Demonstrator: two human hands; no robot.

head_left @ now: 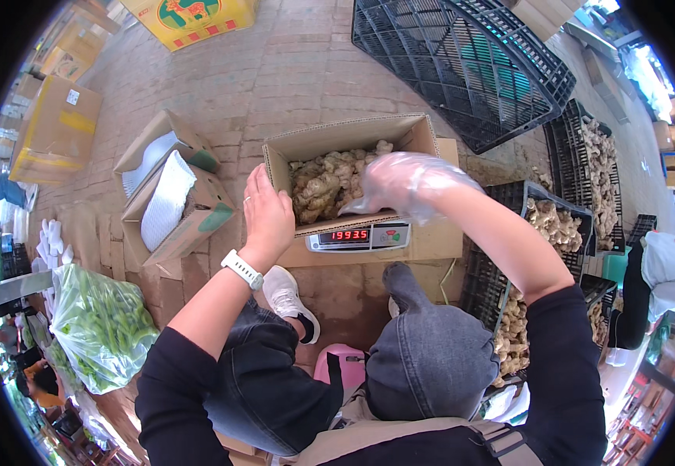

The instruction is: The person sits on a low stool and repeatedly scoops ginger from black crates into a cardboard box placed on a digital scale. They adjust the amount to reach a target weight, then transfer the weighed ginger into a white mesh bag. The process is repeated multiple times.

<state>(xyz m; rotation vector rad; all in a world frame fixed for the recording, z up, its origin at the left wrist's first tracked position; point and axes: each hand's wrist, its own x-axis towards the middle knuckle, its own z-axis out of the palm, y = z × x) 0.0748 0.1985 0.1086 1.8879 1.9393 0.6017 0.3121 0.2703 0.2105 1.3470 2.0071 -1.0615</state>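
Before me an uncovered cardboard box (349, 131) holds knobbly ginger roots (328, 175). It stands on a digital scale (357, 237) with lit red digits, set on flat cardboard (439, 244). My left hand (270, 212) is bare, with a ring; it lies flat along the outside of the box's left wall. A loose clear plastic glove covers my right hand (398, 180), which reaches into the right part of the box, down at the ginger. Its fingertips are partly hidden by the glove and blurred, so whether it grips a root is unclear.
Two cardboard boxes with white foam net (168, 201) stand to the left. Black plastic crates of ginger (553, 224) line the right. A large empty black crate (459, 64) lies ahead. Bagged green vegetables (101, 326) sit at lower left. A pink stool (342, 364) shows between my legs.
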